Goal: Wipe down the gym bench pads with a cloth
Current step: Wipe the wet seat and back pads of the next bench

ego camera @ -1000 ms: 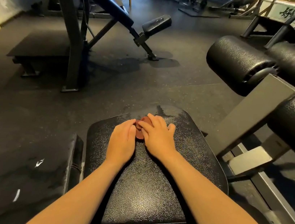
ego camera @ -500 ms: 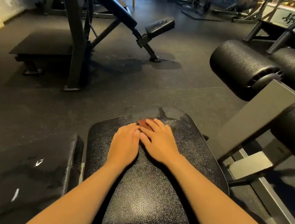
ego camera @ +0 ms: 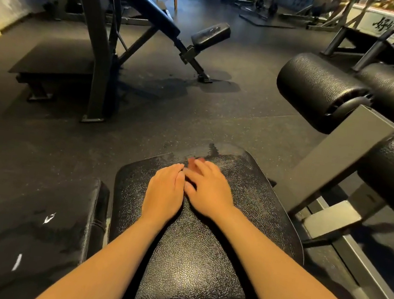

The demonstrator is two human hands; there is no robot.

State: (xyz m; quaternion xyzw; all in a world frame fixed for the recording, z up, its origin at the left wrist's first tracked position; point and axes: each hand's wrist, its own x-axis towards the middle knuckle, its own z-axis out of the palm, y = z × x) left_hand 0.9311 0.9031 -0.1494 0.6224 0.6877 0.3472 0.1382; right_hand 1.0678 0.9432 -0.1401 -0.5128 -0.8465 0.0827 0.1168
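Grip: my left hand (ego camera: pixel 165 190) flat, fingers straight, holding nothing; my right hand (ego camera: pixel 206 191) flat, pressing reddish cloth (ego camera: pixel 191 161), mostly hidden under fingertips, onto far end of black bench pad (ego camera: pixel 200 264).

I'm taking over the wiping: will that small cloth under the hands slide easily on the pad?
Probably floppy and light: the cloth lies nearly hidden under the flat right hand. It likely glides, since the pad looks glossy, with damp streaks at its far edge.
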